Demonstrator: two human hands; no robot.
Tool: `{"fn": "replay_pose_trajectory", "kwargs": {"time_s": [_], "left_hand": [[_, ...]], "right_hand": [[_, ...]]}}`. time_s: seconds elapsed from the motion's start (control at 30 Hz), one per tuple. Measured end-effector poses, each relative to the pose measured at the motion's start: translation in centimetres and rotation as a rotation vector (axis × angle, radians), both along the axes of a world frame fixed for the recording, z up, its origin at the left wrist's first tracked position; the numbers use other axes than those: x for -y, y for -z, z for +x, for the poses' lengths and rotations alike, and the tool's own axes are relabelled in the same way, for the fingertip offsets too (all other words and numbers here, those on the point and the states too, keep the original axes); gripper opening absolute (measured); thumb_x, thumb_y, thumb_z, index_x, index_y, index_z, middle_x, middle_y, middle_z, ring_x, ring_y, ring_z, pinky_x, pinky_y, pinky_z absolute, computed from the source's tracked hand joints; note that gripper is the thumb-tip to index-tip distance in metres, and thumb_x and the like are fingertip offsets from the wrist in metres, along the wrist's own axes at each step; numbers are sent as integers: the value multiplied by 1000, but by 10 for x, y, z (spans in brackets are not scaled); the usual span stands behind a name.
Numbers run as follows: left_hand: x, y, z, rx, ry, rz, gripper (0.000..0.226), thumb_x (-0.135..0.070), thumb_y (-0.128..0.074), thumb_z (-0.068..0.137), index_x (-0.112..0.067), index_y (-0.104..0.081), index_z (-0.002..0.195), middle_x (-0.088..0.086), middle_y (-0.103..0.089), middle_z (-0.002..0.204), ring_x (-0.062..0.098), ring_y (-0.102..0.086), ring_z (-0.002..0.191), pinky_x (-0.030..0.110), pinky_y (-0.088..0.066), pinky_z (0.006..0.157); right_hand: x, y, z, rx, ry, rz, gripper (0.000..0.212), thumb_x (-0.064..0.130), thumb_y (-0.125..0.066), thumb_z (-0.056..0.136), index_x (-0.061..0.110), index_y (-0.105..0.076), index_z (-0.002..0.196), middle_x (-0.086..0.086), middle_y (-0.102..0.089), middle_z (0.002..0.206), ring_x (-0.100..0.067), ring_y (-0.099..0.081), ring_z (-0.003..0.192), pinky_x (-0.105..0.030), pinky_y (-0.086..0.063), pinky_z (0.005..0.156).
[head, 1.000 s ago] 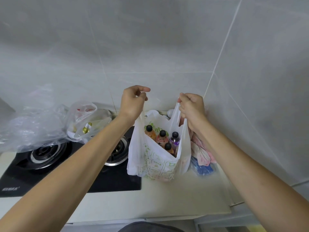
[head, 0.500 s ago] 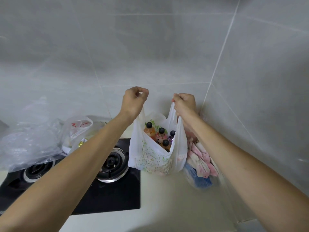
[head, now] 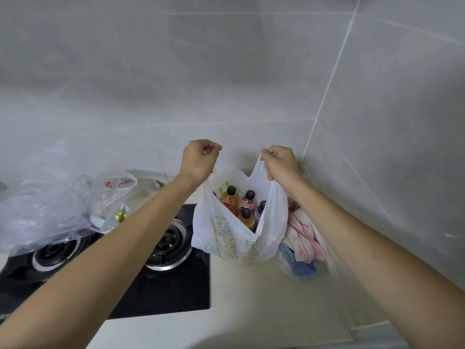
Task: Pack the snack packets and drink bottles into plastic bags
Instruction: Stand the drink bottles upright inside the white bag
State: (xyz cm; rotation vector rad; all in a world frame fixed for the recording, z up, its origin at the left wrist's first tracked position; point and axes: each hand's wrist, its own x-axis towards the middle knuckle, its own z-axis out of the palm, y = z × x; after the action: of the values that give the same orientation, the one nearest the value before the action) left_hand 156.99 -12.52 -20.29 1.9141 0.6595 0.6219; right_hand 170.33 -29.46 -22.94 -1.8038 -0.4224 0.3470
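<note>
A white plastic bag with green print hangs open over the counter, its base near the surface at the hob's right edge. My left hand grips its left handle and my right hand grips its right handle, both held up at the same height. Inside stand several drink bottles with black caps, orange, pink and purple. Whether the bag's base touches the counter I cannot tell.
A black gas hob with two burners lies left of the bag. On its far left sit a clear plastic bag and a white bag with red print. Behind the held bag, in the corner, stands a clear bag of pink and blue packets. Tiled walls close the back and right.
Both hands have lifted the bag by its handles and drawn them a little closer; the view has tilted so the counter's front edge is out of sight.
</note>
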Motion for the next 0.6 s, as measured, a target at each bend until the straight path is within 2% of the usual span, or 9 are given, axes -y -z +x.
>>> {"fn": "replay_pose_trajectory", "kwargs": {"time_s": [0.1,0.2,0.27,0.33,0.37,0.43,0.53,0.6], "left_hand": [[1,1,0,-18,21,17,23,-9,-52,99,-10,-75,103,-6,-65,90,9,-61,79,19,-50,50],[0,3,0,-23,32,36,24,-8,-52,98,-9,-75,104,-3,-64,88,15,-61,81,20,-52,53],[0,5,0,-31,33,41,25,-6,-51,99,-7,-74,106,-9,-59,79,13,-59,73,24,-56,58],[0,7,0,-42,40,54,24,-5,-51,98,-7,-74,106,-13,-55,73,12,-56,63,31,-59,64],[1,8,-1,-50,43,79,24,-5,-51,98,-8,-74,106,-12,-56,74,12,-56,62,30,-60,65],[1,9,-3,-63,45,130,24,-5,-51,97,-9,-73,106,-8,-60,79,13,-56,64,18,-52,57],[0,11,-8,-81,60,198,24,-6,-51,97,-11,-71,110,-4,-59,79,11,-54,63,12,-40,51],[-2,11,-12,-106,64,315,24,-9,-52,97,-15,-68,114,-3,-58,82,13,-56,70,19,-43,61]], "right_hand": [[4,2,3,12,15,-35,33,20,-57,100,-10,-62,90,10,-50,46,-15,-45,41,-31,-45,53],[8,4,6,30,13,-46,30,20,-59,96,-9,-60,88,-6,-55,55,-16,-54,43,-40,-56,64],[11,5,4,66,5,-66,29,17,-58,95,-9,-56,84,-10,-59,59,-17,-60,46,-34,-55,64],[14,4,1,97,-1,-101,23,15,-58,95,-1,-55,79,-8,-63,61,-17,-64,49,-26,-50,59],[14,4,-1,115,-2,-122,24,16,-59,96,4,-52,75,-8,-65,62,-16,-66,50,-25,-49,58],[15,5,-3,169,-5,-162,27,19,-62,96,14,-49,73,-10,-70,68,-15,-70,55,-26,-49,59],[16,7,-6,300,-28,-264,15,27,-63,95,19,-54,88,-5,-73,80,-13,-71,70,-26,-48,62],[16,7,-8,399,-39,-310,16,32,-63,94,20,-53,100,1,-70,88,-18,-67,84,-31,-50,69]]}}
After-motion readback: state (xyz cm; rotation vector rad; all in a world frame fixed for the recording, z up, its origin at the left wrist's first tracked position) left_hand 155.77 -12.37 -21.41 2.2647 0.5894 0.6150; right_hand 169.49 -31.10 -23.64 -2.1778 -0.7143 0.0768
